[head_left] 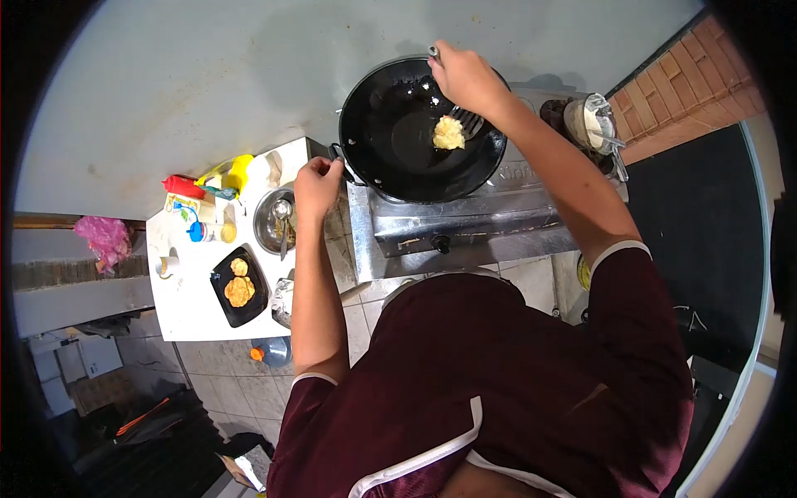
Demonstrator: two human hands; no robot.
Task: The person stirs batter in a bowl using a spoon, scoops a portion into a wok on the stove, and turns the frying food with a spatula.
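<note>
A large black wok point(382, 158) sits on the metal stove. My left hand point(318, 187) is closed at the wok's left side, its fingertips on the loop handle there. My right hand point(466, 76) grips a slotted spatula point(472, 123) over the far right part of the wok. One pale yellow fritter point(449, 133) lies in the wok against the spatula's blade. Dark, shiny oil covers part of the wok's bottom. The handle is mostly covered by my right hand, with its end poking out past my fingers.
Left of the stove point(442, 243), a white table point(187, 307) holds a black plate point(242, 312) with fritters, a steel bowl point(264, 226) with a spoon, a red bottle point(183, 186) and a yellow packet point(239, 173). Jars point(591, 124) stand right of the wok, beside a brick wall edge.
</note>
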